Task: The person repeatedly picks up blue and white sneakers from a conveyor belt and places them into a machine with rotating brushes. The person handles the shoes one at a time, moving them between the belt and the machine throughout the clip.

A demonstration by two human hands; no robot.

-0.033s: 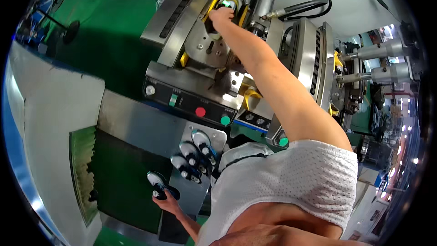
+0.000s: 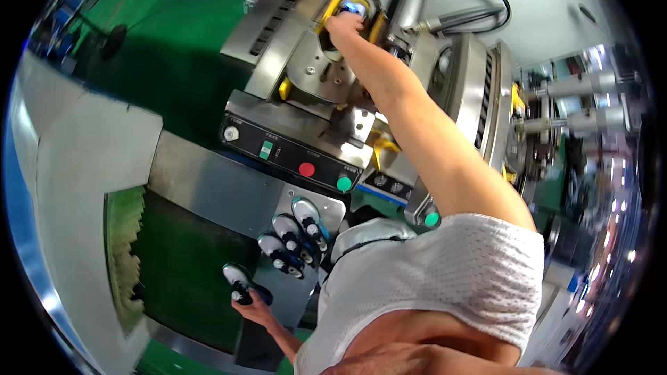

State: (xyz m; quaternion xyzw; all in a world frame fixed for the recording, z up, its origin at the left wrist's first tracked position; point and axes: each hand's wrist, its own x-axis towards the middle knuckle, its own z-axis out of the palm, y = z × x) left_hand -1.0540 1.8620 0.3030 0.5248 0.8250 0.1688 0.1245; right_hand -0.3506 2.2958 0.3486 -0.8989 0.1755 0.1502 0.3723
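The white-toed, dark-bodied athletic shoe [image 2: 238,279] was in the person's left hand [image 2: 256,310], toe pointing up and left, over the dark-green surface [image 2: 184,264]. The left fingers were wrapped round its heel end, gripping it. Compared with the preceding frame, shoe and hand held almost the same place.

The right hand [image 2: 345,26] was at the silvery metal fixture plate [image 2: 313,68], fingers bent down into its oval opening beside a yellow strip [image 2: 331,11]. A small pale part [image 2: 355,8] showed just past the fingers; its glow, greenish in the preceding frame, now read blue. Whether those fingers pinched anything could not be told, the tips being hidden.

Otherwise only a slight shift of view was noted. Judgement: no step had been finished between the frames; work at the fixture was in hand, the held shoe waiting.

Further out, three similar white-toed shoes [image 2: 288,230] lay side by side on a grey metal shelf [image 2: 335,210], near the held one. Above them sat a black control panel [image 2: 285,155] with a round red button [image 2: 306,169] and a round green button [image 2: 344,184], both untouched.
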